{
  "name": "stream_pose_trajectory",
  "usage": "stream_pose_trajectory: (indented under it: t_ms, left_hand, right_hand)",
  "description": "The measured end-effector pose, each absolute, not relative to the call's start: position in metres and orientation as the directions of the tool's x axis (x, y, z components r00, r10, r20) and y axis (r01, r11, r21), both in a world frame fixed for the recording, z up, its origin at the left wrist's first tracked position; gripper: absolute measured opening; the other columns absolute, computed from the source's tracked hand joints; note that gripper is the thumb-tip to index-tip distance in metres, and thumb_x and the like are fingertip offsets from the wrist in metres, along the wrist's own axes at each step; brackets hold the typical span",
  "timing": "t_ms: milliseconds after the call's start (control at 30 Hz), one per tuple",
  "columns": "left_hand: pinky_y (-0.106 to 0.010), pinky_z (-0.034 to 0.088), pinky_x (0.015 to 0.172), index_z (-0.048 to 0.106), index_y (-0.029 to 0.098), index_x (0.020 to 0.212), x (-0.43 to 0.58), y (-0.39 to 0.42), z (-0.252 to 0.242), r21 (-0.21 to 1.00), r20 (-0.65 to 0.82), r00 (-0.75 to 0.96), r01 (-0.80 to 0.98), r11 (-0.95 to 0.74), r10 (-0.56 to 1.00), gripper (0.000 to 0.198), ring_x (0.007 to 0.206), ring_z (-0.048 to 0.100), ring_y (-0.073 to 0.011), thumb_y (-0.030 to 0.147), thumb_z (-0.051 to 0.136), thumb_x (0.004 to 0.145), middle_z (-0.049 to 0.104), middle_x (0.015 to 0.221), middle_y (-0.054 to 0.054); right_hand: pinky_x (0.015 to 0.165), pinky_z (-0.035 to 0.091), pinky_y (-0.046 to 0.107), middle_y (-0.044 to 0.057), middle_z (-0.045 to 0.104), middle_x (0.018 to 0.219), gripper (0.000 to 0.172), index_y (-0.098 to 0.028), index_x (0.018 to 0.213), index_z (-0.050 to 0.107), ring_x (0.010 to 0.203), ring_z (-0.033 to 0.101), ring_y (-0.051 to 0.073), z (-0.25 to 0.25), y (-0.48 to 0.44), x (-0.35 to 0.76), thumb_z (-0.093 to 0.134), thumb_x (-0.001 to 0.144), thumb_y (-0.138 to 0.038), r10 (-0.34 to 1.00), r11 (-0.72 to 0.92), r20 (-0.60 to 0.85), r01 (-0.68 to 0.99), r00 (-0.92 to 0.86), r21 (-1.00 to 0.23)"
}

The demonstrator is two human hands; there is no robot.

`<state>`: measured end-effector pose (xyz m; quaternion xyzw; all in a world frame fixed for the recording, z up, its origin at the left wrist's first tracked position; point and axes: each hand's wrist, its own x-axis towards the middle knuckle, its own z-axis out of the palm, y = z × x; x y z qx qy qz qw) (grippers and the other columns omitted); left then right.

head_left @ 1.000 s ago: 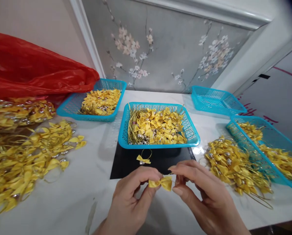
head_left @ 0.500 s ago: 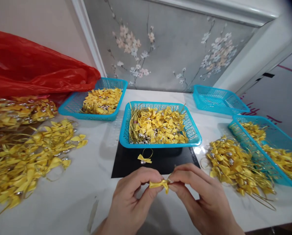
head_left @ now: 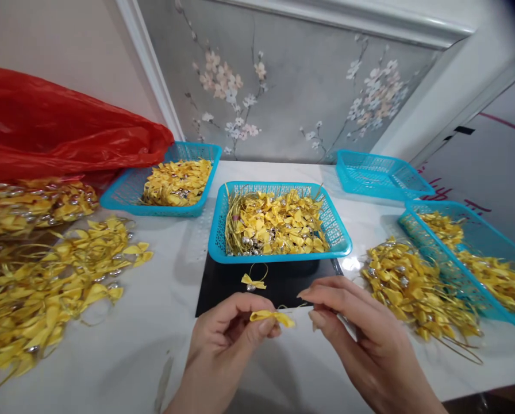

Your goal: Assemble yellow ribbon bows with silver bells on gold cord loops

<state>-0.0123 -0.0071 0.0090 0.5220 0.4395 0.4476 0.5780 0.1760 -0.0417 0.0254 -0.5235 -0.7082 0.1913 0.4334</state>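
My left hand (head_left: 229, 339) pinches a small yellow ribbon bow (head_left: 271, 317) between thumb and forefinger, low in the middle. A thin gold thread runs from the bow to my right hand (head_left: 356, 339), whose fingers are curled and pinched together just right of it. Both hands hover over the white table (head_left: 154, 322), in front of a black mat (head_left: 223, 287). A finished bow with a loop and a silver bell (head_left: 253, 281) lies on the mat. Behind it stands a turquoise basket (head_left: 216, 241) heaped with yellow bows.
More turquoise baskets stand at back left (head_left: 123, 198), back right (head_left: 382, 175) and far right (head_left: 490, 241). Loose piles of yellow bows lie at left (head_left: 46, 282) and right (head_left: 412, 287). A red plastic bag (head_left: 54, 135) fills the far left. A flowered wall panel closes the back.
The hands have drawn slightly apart. The bow was pinched between both hands and now sits in my left fingers alone, with my right hand pulled a little to the right.
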Motion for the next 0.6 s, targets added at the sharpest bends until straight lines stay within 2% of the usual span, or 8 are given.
stream_pose_trajectory:
  t_ms: [133, 367, 500, 600]
  left_hand:
    - [-0.014, 0.052, 0.059, 0.073, 0.021, 0.073, -0.012, -0.007, 0.009, 0.997, -0.05, 0.263, -0.05, 0.066, 0.964, 0.006, 0.062, 0.064, -0.0108, 0.017, 0.07, 0.077, 0.07, 0.064, 0.003]
    - [-0.017, 0.048, 0.062, 0.07, 0.021, 0.073, -0.013, -0.008, 0.008, 0.992, -0.088, 0.331, -0.053, 0.112, 0.939, 0.01, 0.064, 0.059, -0.0111, 0.023, 0.067, 0.082, 0.066, 0.065, 0.003]
    - [-0.018, 0.045, 0.063, 0.068, 0.019, 0.069, -0.013, -0.007, 0.005, 0.989, -0.097, 0.338, -0.071, 0.129, 0.936, 0.016, 0.065, 0.057, -0.0114, 0.025, 0.066, 0.083, 0.063, 0.064, 0.002]
    - [-0.018, 0.045, 0.064, 0.068, 0.019, 0.068, -0.013, -0.005, 0.001, 0.969, -0.134, 0.277, -0.165, 0.185, 0.952, 0.016, 0.065, 0.056, -0.0108, 0.027, 0.069, 0.082, 0.063, 0.064, 0.003]
  right_hand:
    - [0.071, 0.054, 0.024, 0.005, 0.067, 0.096, 0.02, -0.025, 0.103, 0.066, 0.084, 0.066, 0.016, 0.029, -0.037, 0.17, 0.055, 0.091, -0.013, 0.916, 0.385, 0.381, 0.529, -0.122, -0.756]
    - [0.061, 0.048, 0.027, 0.006, 0.062, 0.086, 0.018, -0.019, 0.087, 0.061, 0.072, 0.062, 0.016, 0.026, -0.034, 0.162, 0.046, 0.091, -0.009, 0.923, 0.385, 0.323, 0.508, -0.209, -0.77]
    - [0.062, 0.045, 0.031, 0.008, 0.06, 0.084, 0.019, -0.019, 0.084, 0.055, 0.072, 0.057, 0.019, 0.019, -0.032, 0.156, 0.043, 0.088, -0.005, 0.887, 0.457, 0.396, 0.579, -0.239, -0.675]
    - [0.064, 0.042, 0.032, 0.006, 0.059, 0.082, 0.021, -0.019, 0.081, 0.052, 0.073, 0.053, 0.019, 0.015, -0.03, 0.156, 0.041, 0.088, -0.003, 0.851, 0.498, 0.481, 0.613, -0.209, -0.614]
